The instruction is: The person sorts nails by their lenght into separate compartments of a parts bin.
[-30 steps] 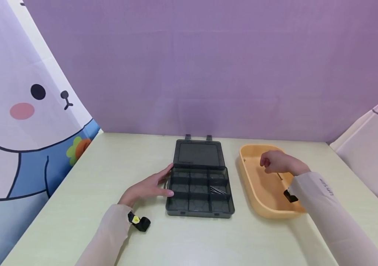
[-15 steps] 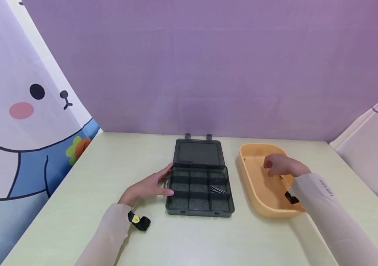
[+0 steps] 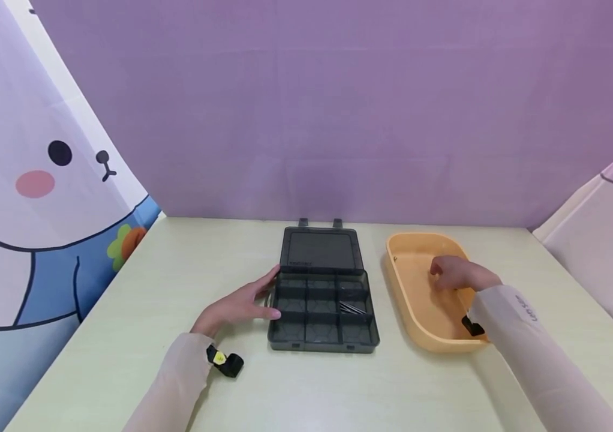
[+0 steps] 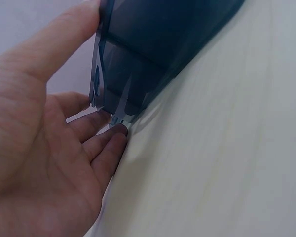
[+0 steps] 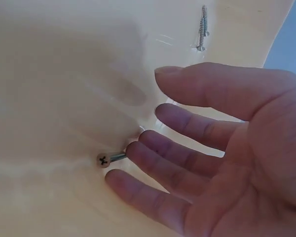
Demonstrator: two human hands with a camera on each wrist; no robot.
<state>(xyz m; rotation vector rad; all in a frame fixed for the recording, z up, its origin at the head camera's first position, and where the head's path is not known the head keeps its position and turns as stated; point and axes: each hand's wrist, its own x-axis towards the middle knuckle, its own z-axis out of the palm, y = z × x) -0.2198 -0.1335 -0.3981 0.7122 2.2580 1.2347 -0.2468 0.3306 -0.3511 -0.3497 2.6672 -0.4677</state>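
Against the left side of a dark translucent compartment box point(image 3: 322, 346) lies my left hand point(image 3: 235, 308), thumb at the rim and index finger stretched along the edge. In the left wrist view, its other fingertips touch the box's outer side, loosely bent. My right hand point(image 3: 454, 273) reaches down inside an orange tray point(image 3: 429, 315). The right wrist view shows spread, slightly bent fingers beside a cross-head screw point(image 5: 103, 160); one fingertip overlaps its shank, and contact is hard to tell. Thinner screws point(image 5: 202, 32) lie farther off in the tray, beyond the thumb.
The box's lid point(image 3: 321, 247) lies folded back behind it. Several thin metal pieces point(image 3: 351, 308) sit in a right-hand compartment. A purple cloth point(image 3: 306, 120) rises behind the pale table point(image 3: 306, 390), with a patterned cloth point(image 3: 36, 150) at the left.
My right hand has moved slightly right and nearer within the tray, covering the screw visible earlier in the head view. The left hand and box stay put.
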